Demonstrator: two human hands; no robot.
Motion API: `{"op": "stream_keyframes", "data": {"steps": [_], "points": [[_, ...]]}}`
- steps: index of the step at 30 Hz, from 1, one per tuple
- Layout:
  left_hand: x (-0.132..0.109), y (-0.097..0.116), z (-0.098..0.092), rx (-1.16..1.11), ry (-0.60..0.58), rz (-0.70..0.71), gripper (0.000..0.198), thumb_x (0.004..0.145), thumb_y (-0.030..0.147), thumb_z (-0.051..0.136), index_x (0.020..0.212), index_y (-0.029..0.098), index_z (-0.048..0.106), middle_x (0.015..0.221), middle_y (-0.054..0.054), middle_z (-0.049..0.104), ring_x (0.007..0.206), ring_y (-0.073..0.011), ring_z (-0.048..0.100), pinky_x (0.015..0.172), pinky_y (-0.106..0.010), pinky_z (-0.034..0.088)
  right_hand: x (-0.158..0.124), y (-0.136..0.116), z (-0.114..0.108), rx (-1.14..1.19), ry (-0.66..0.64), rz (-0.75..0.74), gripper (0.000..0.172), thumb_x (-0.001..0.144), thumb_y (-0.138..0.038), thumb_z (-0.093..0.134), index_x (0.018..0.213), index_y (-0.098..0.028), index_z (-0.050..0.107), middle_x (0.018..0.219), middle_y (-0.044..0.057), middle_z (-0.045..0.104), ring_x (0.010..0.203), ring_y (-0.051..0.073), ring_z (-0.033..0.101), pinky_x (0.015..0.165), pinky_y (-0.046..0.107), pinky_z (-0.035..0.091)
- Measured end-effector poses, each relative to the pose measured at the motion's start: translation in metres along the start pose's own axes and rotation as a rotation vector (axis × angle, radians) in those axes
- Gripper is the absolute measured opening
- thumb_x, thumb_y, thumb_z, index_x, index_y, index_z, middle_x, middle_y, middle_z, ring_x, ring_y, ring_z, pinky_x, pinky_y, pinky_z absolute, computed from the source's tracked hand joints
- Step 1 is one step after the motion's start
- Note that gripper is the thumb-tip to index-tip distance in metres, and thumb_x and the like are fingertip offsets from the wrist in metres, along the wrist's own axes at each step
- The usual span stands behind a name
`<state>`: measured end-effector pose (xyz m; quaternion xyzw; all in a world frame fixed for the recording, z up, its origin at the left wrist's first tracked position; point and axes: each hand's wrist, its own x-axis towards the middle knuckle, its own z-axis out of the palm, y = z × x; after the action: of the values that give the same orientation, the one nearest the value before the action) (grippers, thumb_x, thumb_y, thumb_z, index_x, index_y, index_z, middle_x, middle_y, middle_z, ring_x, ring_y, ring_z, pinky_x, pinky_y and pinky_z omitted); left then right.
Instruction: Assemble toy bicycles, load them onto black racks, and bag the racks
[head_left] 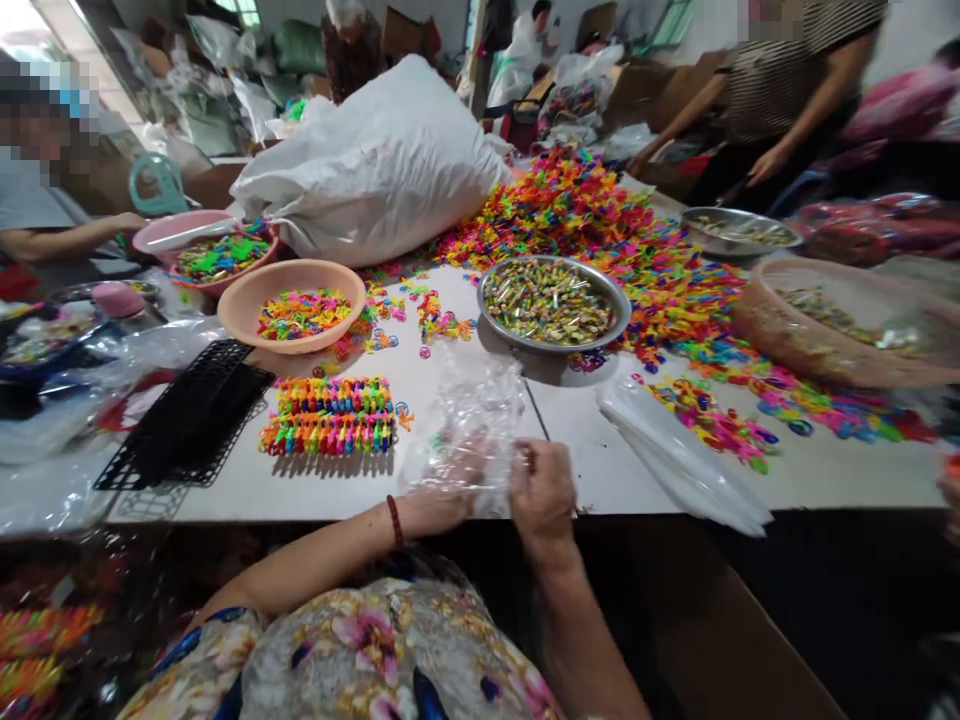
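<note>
My left hand [450, 480] is inside or behind a clear plastic bag [469, 420] at the table's near edge, fingers curled on the film. Just to its right, my right hand [541, 490] pinches the bag's edge with closed fingers. A red bead bracelet sits on my left wrist. Left of the bag lie two rows of small colourful plastic pieces [330, 418] lined up side by side. A steel bowl [555, 303] of wrapped candies stands beyond the bag.
A peach bowl [292, 305] and a pink bowl [214, 250] hold coloured pieces. Black grid trays [187, 410] lie left. A stack of clear bags [679, 455] lies right. A big heap of coloured pieces [600, 230], a white sack [375, 170], a basket [840, 320] and other people surround the table.
</note>
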<state>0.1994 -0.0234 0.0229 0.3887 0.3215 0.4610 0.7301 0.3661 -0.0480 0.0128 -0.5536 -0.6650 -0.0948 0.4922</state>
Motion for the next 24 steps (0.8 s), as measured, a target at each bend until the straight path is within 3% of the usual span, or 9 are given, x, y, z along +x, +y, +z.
{"op": "stream_keyframes", "data": {"steps": [3, 4, 5, 8, 11, 14, 17, 20, 24], "points": [[-0.033, 0.019, -0.009, 0.397, -0.393, 0.033, 0.018, 0.071, 0.024, 0.08, 0.088, 0.025, 0.079, 0.101, -0.011, 0.076, 0.101, -0.0279, 0.07, 0.1, -0.039, 0.051, 0.01, 0.024, -0.014, -0.101, 0.059, 0.069, 0.013, 0.093, -0.019, 0.05, 0.101, -0.019, 0.061, 0.09, 0.008, 0.061, 0.083, 0.022, 0.058, 0.074, 0.035, 0.051], [-0.039, 0.027, -0.016, 0.556, -0.423, 0.095, 0.012, 0.078, 0.027, 0.075, 0.089, 0.025, 0.079, 0.097, -0.012, 0.076, 0.096, -0.0269, 0.071, 0.096, -0.039, 0.053, 0.012, 0.03, -0.019, -0.118, 0.067, 0.094, 0.012, 0.094, -0.022, 0.05, 0.099, -0.018, 0.061, 0.089, 0.008, 0.062, 0.082, 0.022, 0.058, 0.075, 0.035, 0.05], [-0.041, 0.035, -0.026, 0.698, -0.34, 0.188, 0.013, 0.084, 0.031, 0.069, 0.091, 0.025, 0.079, 0.095, -0.012, 0.075, 0.094, -0.0261, 0.071, 0.094, -0.039, 0.053, 0.012, 0.035, -0.023, -0.122, 0.073, 0.123, 0.013, 0.094, -0.024, 0.051, 0.098, -0.018, 0.061, 0.088, 0.009, 0.062, 0.082, 0.022, 0.058, 0.076, 0.035, 0.05], [-0.027, 0.053, -0.065, 1.008, 0.237, 0.469, 0.025, 0.091, 0.037, 0.058, 0.103, 0.023, 0.076, 0.106, -0.014, 0.073, 0.106, -0.0289, 0.066, 0.104, -0.044, 0.046, 0.007, 0.042, -0.028, -0.039, 0.094, 0.278, 0.022, 0.094, -0.037, 0.053, 0.099, -0.018, 0.062, 0.089, 0.009, 0.065, 0.083, 0.023, 0.062, 0.075, 0.035, 0.051], [0.004, 0.061, -0.105, 1.362, 0.502, 0.529, 0.047, 0.094, 0.039, 0.049, 0.132, 0.015, 0.062, 0.139, -0.019, 0.058, 0.14, -0.0366, 0.042, 0.119, -0.057, 0.024, -0.002, 0.035, -0.016, 0.291, 0.058, 0.577, 0.036, 0.091, -0.054, 0.056, 0.099, -0.02, 0.063, 0.078, 0.006, 0.066, 0.067, 0.021, 0.062, 0.061, 0.032, 0.05], [0.027, 0.059, -0.131, 1.715, 0.571, 0.365, 0.057, 0.098, 0.038, 0.037, 0.144, 0.007, 0.051, 0.149, -0.024, 0.047, 0.148, -0.0427, 0.026, 0.115, -0.065, 0.022, -0.012, 0.007, 0.015, 0.843, -0.017, 0.949, 0.049, 0.084, -0.069, 0.06, 0.091, -0.021, 0.064, 0.069, 0.003, 0.065, 0.059, 0.018, 0.061, 0.057, 0.03, 0.051], [0.033, 0.055, -0.141, 1.945, 0.559, 0.222, 0.055, 0.1, 0.037, 0.032, 0.144, 0.01, 0.051, 0.151, -0.023, 0.045, 0.145, -0.0408, 0.032, 0.113, -0.062, 0.027, -0.023, -0.029, 0.056, 1.27, -0.121, 1.28, 0.054, 0.073, -0.069, 0.072, 0.088, -0.017, 0.066, 0.078, 0.006, 0.071, 0.068, 0.019, 0.067, 0.063, 0.03, 0.055], [0.031, 0.056, -0.143, 2.04, 0.531, 0.169, 0.052, 0.101, 0.037, 0.034, 0.143, 0.014, 0.053, 0.151, -0.02, 0.047, 0.143, -0.0376, 0.038, 0.112, -0.06, 0.031, -0.031, -0.046, 0.097, 1.491, -0.27, 1.443, 0.049, 0.081, -0.062, 0.07, 0.093, -0.015, 0.067, 0.085, 0.009, 0.074, 0.074, 0.02, 0.07, 0.067, 0.031, 0.056], [0.021, 0.062, -0.151, 2.104, 0.425, 0.215, 0.05, 0.101, 0.036, 0.035, 0.143, 0.017, 0.054, 0.151, -0.019, 0.047, 0.144, -0.0355, 0.038, 0.112, -0.056, 0.034, -0.027, -0.037, 0.135, 1.677, -0.376, 1.58, 0.047, 0.094, -0.057, 0.053, 0.104, -0.012, 0.064, 0.095, 0.016, 0.074, 0.082, 0.023, 0.072, 0.071, 0.034, 0.056]]}}
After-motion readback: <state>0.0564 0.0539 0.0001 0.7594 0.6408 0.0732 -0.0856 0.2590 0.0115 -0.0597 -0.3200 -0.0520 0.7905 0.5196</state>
